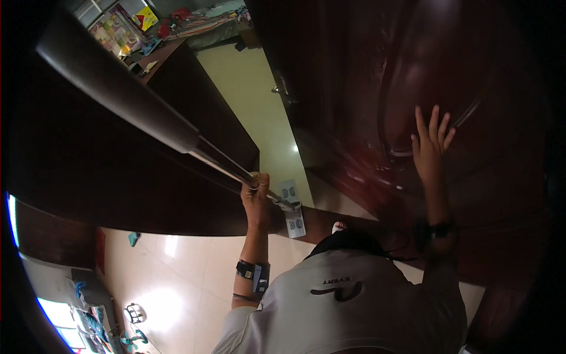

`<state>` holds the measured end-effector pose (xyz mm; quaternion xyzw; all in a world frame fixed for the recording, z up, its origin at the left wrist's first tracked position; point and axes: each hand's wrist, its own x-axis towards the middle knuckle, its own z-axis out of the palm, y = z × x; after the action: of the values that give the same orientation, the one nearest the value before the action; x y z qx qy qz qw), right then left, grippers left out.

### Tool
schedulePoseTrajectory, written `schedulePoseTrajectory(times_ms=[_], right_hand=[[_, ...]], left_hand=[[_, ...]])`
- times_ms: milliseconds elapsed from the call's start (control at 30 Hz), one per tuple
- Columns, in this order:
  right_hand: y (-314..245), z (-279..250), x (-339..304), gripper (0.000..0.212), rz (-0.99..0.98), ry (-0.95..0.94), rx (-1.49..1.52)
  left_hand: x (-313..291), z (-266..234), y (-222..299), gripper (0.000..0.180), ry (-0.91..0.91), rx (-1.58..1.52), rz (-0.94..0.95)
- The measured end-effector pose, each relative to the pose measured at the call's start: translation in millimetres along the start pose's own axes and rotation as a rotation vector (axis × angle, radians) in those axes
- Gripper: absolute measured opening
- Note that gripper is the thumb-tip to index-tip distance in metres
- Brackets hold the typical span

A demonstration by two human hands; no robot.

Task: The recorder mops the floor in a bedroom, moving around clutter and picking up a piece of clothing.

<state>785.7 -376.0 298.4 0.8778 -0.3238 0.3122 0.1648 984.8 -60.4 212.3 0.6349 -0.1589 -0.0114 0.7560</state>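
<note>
Door point(471, 88): dark red-brown wood, glossy varnish, smooth, with reflections. Mop pole point(230, 167): bright smooth metal with a matt dark grip sleeve point(112, 82); mop head point(293, 207) looks pale plastic. Floor point(177, 277): cream tiles, polished, reflective.

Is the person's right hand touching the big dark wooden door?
Touching. The head view shows the right hand laid flat on the dark wooden door, fingers spread, with no gap visible under the palm.
</note>
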Motion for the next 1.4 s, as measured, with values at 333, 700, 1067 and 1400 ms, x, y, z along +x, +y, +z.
schedulePoseTrajectory(times_ms=[333,700,1067,1400], right_hand=[[-1.2,-6.6,9.0,0.041,-0.211,0.011,0.293],[16.2,16.8,-0.2,0.034,0.036,0.01,0.564],[47.7,5.3,-12.4,0.036,0.385,-0.035,0.384],[71.4,-7.8,-17.8,0.035,0.47,-0.128,0.429]], left_hand=[[66.2,-0.3,2.4,0.02,0.16,0.059,0.181],[132.1,18.3,-19.0,0.019,0.12,0.027,0.135],[160.8,40.7,-30.5,0.019,0.032,-0.02,0.027],[160.7,56.2,-34.5,0.02,0.068,0.019,0.002]])
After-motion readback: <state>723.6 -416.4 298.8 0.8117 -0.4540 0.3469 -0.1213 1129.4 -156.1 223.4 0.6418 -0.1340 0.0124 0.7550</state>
